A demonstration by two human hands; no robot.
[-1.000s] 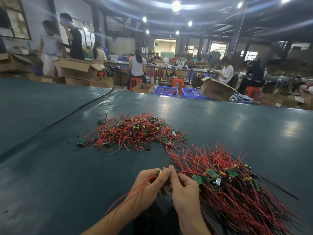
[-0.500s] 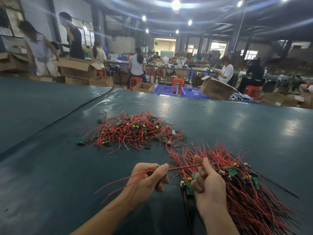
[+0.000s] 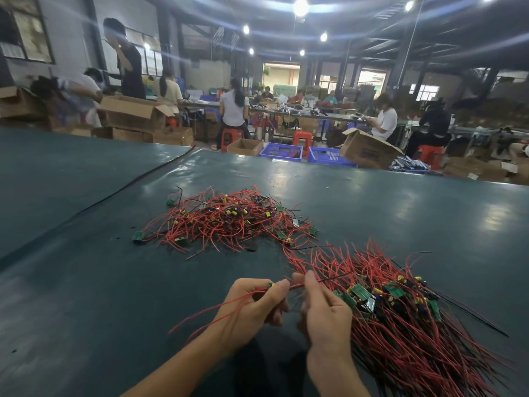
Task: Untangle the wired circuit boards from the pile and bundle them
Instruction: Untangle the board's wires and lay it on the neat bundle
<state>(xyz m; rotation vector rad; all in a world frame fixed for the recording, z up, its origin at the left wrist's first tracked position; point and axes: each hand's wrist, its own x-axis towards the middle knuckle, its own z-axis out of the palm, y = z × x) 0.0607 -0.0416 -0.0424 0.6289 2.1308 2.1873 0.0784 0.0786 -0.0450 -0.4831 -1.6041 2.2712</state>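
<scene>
We looked down on a dark green worktop (image 3: pixel 86 282). On it lay a tangled pile (image 3: pixel 226 222) of red-wired circuit boards farther off and a straighter bundle (image 3: pixel 415 325) nearer, on the right. A thin dark line (image 3: pixel 128 184) crossed its left part.

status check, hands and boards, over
Left hand grips one wired board, right hand pinches its red lead. Tangled pile beyond, aligned heap at right. Nothing blocking.
</scene>
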